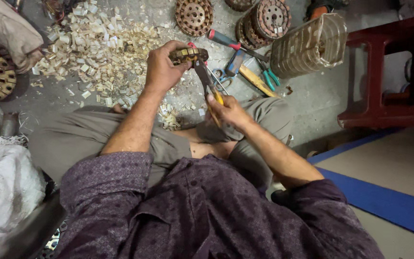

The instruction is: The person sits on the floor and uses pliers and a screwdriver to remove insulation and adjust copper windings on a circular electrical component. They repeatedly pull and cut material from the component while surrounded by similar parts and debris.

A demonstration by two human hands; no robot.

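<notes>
With the left hand closed in a firm grip on the round wound core above the floor, and the right hand at 5 o'clock clenched on pliers, extraction appears under way, requiring steady pull.

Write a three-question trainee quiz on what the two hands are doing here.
1. True or false: the left hand grips a round slotted motor core.
2. The right hand holds: A) yellow-handled pliers, B) a hammer, C) nothing.
3. What lies heaped on the floor beyond the left hand?

Key: 1 true; 2 A; 3 a pile of pale paper-like scraps.
</notes>
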